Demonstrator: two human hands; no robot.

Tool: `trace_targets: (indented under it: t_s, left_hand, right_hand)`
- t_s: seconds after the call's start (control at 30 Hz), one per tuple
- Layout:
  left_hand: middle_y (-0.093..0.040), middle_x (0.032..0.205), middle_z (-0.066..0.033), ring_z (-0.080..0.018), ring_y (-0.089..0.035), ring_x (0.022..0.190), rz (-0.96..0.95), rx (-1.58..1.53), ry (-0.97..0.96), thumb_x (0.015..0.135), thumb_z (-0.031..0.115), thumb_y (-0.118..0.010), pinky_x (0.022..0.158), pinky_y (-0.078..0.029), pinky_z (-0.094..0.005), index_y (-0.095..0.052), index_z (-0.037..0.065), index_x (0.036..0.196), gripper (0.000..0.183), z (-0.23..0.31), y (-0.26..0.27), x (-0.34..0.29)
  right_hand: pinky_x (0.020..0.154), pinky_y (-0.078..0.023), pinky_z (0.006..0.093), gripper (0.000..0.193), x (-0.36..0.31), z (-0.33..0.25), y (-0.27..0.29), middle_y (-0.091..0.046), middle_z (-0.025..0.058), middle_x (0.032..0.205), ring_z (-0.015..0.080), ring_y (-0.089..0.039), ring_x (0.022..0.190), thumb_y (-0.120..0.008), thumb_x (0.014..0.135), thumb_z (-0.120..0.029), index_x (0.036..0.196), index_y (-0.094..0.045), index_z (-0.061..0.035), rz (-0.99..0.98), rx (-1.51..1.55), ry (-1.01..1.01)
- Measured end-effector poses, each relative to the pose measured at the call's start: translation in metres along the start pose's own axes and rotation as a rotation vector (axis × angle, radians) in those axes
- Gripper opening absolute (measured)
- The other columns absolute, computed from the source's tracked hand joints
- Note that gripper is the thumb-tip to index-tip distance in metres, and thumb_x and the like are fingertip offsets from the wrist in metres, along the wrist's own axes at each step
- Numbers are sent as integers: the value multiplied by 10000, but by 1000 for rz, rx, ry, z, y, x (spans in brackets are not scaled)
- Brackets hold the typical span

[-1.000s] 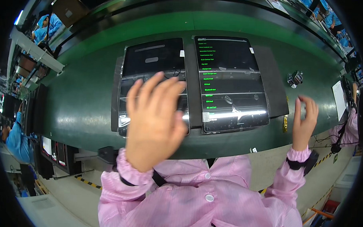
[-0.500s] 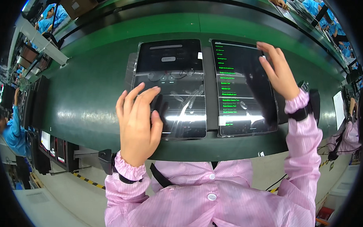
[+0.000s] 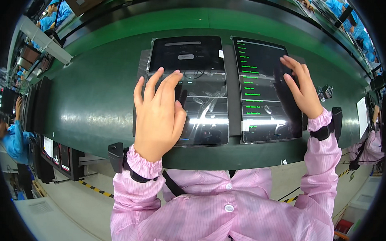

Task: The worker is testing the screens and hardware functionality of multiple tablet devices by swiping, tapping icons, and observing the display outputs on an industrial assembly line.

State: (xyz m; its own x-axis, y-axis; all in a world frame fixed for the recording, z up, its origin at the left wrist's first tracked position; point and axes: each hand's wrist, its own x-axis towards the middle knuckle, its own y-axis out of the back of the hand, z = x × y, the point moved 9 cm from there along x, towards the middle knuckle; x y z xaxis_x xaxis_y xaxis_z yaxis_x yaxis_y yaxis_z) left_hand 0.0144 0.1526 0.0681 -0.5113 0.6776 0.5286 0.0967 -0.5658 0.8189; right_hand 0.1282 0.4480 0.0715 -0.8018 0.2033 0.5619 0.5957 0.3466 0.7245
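Two dark tablets with clear film lie side by side on a green work surface. The left tablet point(image 3: 202, 108) shows a dark screen with a light bar near its top and a small pale box. On the right tablet point(image 3: 268, 91) runs a column of green text lines. My left hand point(image 3: 159, 113) is open over the left tablet's left side, fingers spread; whether the fingertips touch the glass I cannot tell. My right hand point(image 3: 304, 88) hovers at the right tablet's upper right edge, fingers apart and holding nothing.
The green work surface point(image 3: 91, 104) curves around the tablets. A small black object point(image 3: 325, 93) sits right of my right wrist. A white sheet point(image 3: 362, 118) lies at the far right. People in blue work at the upper corners and left. A brown box point(image 3: 83, 1) stands behind.
My left hand has moved farther up the left tablet. My right hand has come down from the right tablet's top edge. The list of green lines has shifted. The whole view tilts slightly.
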Motion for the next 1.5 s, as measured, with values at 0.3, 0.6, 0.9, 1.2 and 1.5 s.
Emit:
trace_targets:
  t_s: [0.3, 0.6, 0.9, 1.2, 1.5]
  left_hand:
    - [-638, 1201, -108, -320, -505, 1269, -83, 97, -22, 850, 40, -477, 1154, -215, -545, -517, 0, 1291, 445, 7, -3, 6]
    - [-688, 1073, -137, -256, -645, 1038, 116, 31, 81, 880, 37, -462, 1132, -253, -501, -548, -4, 1278, 409, 3, 34, -18]
    - [-610, 1323, -74, -305, -407, 1369, -162, 93, 66, 841, 74, -463, 1194, -123, -545, -455, 17, 1364, 526, -4, -11, 3]
    - [-595, 1325, -126, -305, -422, 1368, 26, 86, 127, 852, 49, -424, 1196, -144, -531, -443, 7, 1389, 539, -9, 27, -19]
    - [-568, 1345, -94, -338, -463, 1323, 55, -4, 63, 777, -12, -497, 1166, -168, -603, -500, -1, 1307, 530, 3, 23, -25]
  right_hand:
    - [829, -479, 288, 216, -10, 2, 28, -694, 113, 914, 169, -636, 781, -555, 971, -110, 1131, -630, 15, 32, 190, -161]
    - [932, -452, 356, 314, 45, 29, -19, -640, 105, 1221, 282, -546, 1088, -559, 948, -99, 1255, -533, -33, -35, 16, 24]
    - [966, -436, 367, 331, 38, 30, -8, -654, 103, 1216, 277, -549, 1117, -546, 933, -79, 1259, -524, -24, -70, 20, -45]
    - [851, -459, 332, 216, 36, 33, -8, -715, 86, 846, 258, -645, 881, -535, 928, -92, 1119, -600, -15, -98, -7, -40]
    - [926, -459, 389, 222, 38, 38, -10, -736, 99, 998, 279, -612, 990, -519, 968, -126, 1131, -620, -14, -6, 2, 14]
